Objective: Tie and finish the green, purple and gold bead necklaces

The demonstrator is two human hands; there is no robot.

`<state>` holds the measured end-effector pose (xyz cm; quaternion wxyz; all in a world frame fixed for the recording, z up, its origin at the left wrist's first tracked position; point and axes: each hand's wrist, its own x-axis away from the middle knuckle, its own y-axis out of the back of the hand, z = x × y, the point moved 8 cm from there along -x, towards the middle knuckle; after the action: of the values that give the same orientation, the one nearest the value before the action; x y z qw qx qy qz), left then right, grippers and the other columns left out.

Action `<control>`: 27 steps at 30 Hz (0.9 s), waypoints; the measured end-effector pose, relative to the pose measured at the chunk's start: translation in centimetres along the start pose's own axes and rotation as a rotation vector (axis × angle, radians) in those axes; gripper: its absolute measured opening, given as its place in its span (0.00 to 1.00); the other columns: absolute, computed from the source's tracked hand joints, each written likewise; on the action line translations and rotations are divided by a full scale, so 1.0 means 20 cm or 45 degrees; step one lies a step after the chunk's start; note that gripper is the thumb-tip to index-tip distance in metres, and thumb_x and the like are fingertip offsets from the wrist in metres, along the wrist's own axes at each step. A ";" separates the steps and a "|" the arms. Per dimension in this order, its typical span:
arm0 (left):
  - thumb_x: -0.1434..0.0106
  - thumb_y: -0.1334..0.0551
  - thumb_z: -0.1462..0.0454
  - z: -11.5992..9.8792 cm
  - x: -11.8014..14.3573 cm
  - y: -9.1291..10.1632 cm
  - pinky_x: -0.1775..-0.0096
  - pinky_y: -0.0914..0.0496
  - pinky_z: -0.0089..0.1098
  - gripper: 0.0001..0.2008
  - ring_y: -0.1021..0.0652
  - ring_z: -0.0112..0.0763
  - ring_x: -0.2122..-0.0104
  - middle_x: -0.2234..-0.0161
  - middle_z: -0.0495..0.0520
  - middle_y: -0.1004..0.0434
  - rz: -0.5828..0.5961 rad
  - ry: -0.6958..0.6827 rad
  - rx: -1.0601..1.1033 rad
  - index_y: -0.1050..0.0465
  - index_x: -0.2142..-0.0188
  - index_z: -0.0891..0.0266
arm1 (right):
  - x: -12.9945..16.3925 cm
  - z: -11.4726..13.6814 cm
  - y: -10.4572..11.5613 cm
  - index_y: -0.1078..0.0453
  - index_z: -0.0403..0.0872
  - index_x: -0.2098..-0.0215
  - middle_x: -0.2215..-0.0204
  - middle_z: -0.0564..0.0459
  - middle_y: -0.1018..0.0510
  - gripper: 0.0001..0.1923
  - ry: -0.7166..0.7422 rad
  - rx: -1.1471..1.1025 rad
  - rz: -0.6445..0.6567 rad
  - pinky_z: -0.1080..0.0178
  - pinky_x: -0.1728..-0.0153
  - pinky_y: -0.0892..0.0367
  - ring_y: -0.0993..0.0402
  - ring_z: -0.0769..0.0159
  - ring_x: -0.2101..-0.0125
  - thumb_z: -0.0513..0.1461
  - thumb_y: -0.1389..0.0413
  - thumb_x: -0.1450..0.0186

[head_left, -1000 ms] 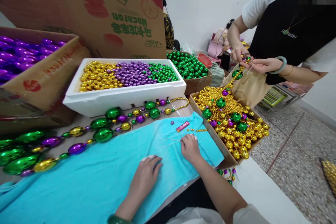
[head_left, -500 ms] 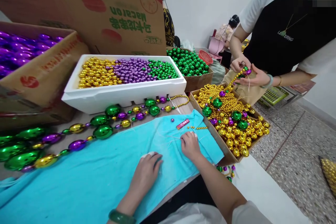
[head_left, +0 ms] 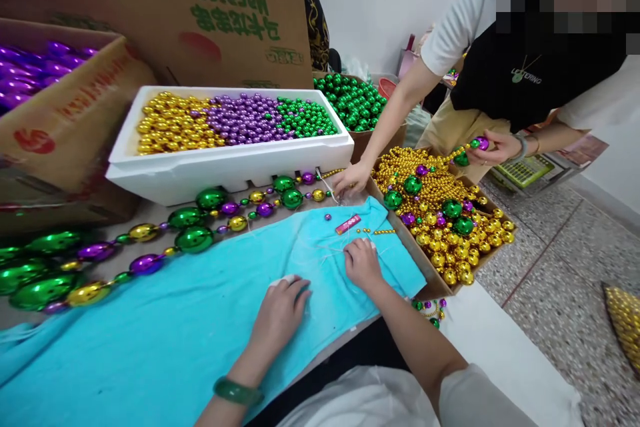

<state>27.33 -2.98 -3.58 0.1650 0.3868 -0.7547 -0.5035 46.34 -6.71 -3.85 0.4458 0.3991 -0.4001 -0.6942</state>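
My left hand (head_left: 283,310) rests palm down on the turquoise cloth (head_left: 190,327), its fingers apart and slightly bent, with nothing in them. My right hand (head_left: 363,263) lies farther forward on the cloth, fingers loosely bent, with no object visible in it. Thin white threads (head_left: 327,257) lie beside its fingertips. Just beyond it are a row of small gold beads (head_left: 384,231), a pink packet (head_left: 348,224) and a single purple bead (head_left: 328,217). A long strand of green, purple and gold beads (head_left: 195,239) runs along the cloth's far edge.
A white foam box (head_left: 230,170) of sorted beads stands behind the strand. Cardboard boxes hold purple beads (head_left: 40,67), green beads (head_left: 350,103) and gold beads (head_left: 450,257). Across the gold box, a co-worker's hand (head_left: 353,179) reaches to the strand's end; the other hand (head_left: 497,147) holds beads.
The co-worker has leaned in and moved one hand from the held beads down to the strand's end. My hands stay in place on the cloth. The view has shifted slightly.
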 end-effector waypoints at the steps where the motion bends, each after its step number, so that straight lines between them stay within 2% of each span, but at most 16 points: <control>1: 0.36 0.47 0.56 0.00 0.00 0.00 0.50 0.31 0.45 0.17 0.25 0.45 0.55 0.57 0.60 0.22 -0.003 -0.002 -0.002 0.22 0.59 0.61 | 0.00 0.00 0.00 0.29 0.49 0.61 0.61 0.50 0.28 0.08 -0.002 0.002 0.006 0.57 0.53 0.44 0.38 0.60 0.56 0.39 0.51 0.32; 6: 0.35 0.47 0.56 -0.01 -0.01 0.00 0.51 0.31 0.42 0.17 0.25 0.43 0.56 0.58 0.59 0.22 -0.009 -0.022 -0.012 0.22 0.59 0.60 | 0.00 0.00 0.00 0.29 0.50 0.60 0.61 0.50 0.28 0.08 -0.002 0.016 0.019 0.57 0.54 0.44 0.38 0.61 0.56 0.39 0.50 0.32; 27: 0.34 0.47 0.58 -0.01 0.01 -0.01 0.49 0.33 0.43 0.17 0.26 0.44 0.55 0.56 0.60 0.24 0.008 -0.018 -0.070 0.23 0.58 0.62 | 0.00 0.00 0.00 0.30 0.49 0.61 0.61 0.51 0.27 0.08 0.013 -0.024 -0.031 0.57 0.53 0.45 0.38 0.60 0.56 0.39 0.51 0.31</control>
<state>27.44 -3.21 -3.61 0.1716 0.3762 -0.7430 -0.5263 46.35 -6.80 -3.78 0.4430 0.4034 -0.3864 -0.7012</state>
